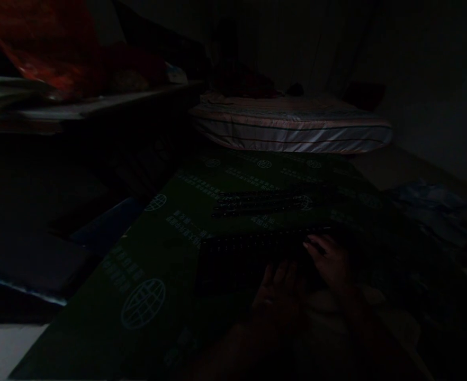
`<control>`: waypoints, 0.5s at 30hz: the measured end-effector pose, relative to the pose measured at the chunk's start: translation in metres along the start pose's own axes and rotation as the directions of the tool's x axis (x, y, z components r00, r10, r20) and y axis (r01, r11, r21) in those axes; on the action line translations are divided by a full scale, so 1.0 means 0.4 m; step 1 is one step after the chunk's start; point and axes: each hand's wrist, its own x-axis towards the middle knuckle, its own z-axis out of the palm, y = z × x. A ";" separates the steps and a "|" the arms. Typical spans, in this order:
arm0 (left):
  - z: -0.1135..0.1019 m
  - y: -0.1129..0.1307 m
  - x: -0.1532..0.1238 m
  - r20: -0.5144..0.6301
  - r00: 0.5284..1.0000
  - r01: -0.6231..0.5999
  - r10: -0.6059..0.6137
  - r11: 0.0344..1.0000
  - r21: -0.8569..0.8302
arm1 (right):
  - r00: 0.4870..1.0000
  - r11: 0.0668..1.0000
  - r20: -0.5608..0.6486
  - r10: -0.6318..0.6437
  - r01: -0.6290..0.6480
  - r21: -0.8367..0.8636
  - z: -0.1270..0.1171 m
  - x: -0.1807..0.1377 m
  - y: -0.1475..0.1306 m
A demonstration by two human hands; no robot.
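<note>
The light is very dim. A flat black panel (233,264) with rows of small pale dots along its far side lies on a green printed sheet (201,206). My left hand (279,286) rests on the panel's near part, fingers stretched out and slightly apart. Over the panel's right part, my right hand (331,259) has its thumb and fingers drawn together; darkness hides anything between them. Beyond the panel lie several thin dark strips (257,206) with pale dots, roughly side by side.
A mattress (297,129) with a striped cover lies past the sheet's far edge. At left stands a shelf (110,103) bearing an orange-red bag (59,47) and papers. A bluish crumpled cloth or bag (428,196) is on the right.
</note>
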 end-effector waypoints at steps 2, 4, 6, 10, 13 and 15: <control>0.003 -0.004 0.005 0.011 1.000 0.005 -0.004 1.000 -0.011 | 1.000 1.000 -0.003 -0.010 0.010 -0.009 0.000 0.001 -0.002; 0.004 -0.008 0.009 0.035 0.999 0.004 -0.004 1.000 -0.023 | 1.000 1.000 -0.003 -0.015 0.015 -0.015 -0.001 0.002 -0.003; 0.004 -0.012 0.011 0.037 0.999 -0.004 0.005 1.000 -0.028 | 1.000 1.000 0.002 -0.009 0.009 -0.010 -0.001 0.002 -0.004; 0.007 -0.016 0.010 0.021 1.000 -0.009 0.010 0.999 -0.035 | 1.000 1.000 0.010 0.004 -0.004 0.002 -0.001 0.002 -0.006; 0.011 -0.016 0.009 0.002 1.000 -0.011 0.011 1.000 -0.026 | 1.000 1.000 0.009 0.004 -0.004 0.002 -0.002 0.003 -0.008; 0.014 -0.017 0.009 -0.022 1.000 -0.006 0.006 1.000 -0.018 | 1.000 1.000 0.018 0.002 -0.002 0.007 -0.003 0.004 -0.009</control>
